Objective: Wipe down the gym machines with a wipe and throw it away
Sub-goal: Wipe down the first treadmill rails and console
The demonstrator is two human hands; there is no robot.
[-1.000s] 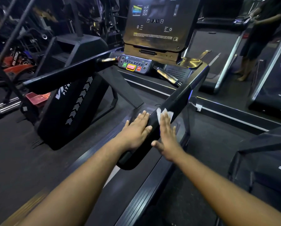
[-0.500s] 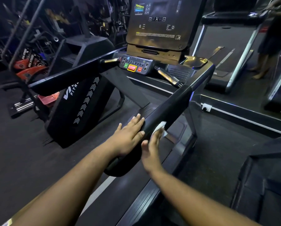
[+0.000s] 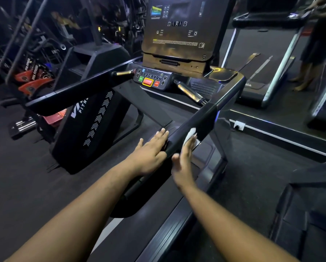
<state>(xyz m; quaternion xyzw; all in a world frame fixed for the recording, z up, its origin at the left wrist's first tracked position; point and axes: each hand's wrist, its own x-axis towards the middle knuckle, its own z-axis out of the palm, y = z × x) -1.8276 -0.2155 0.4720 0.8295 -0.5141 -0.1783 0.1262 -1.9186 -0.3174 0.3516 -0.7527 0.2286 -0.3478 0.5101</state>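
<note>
The white wipe [image 3: 190,135] lies on the outer side of the treadmill's right handrail [image 3: 198,120], pressed there by the flat, straight fingers of the right hand [image 3: 183,163]. The left hand [image 3: 150,150] rests flat on the rail's inner side, grip open, holding nothing. Ahead is the control panel [image 3: 152,80].

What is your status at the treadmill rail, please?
Left hand flat on the right handrail. Right hand presses wipe to it. Nothing blocking.

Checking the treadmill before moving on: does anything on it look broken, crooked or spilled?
Nothing stands out. The right hand presses the white wipe flat on the right handrail, the left hand rests beside it, and the console sits straight.
</note>
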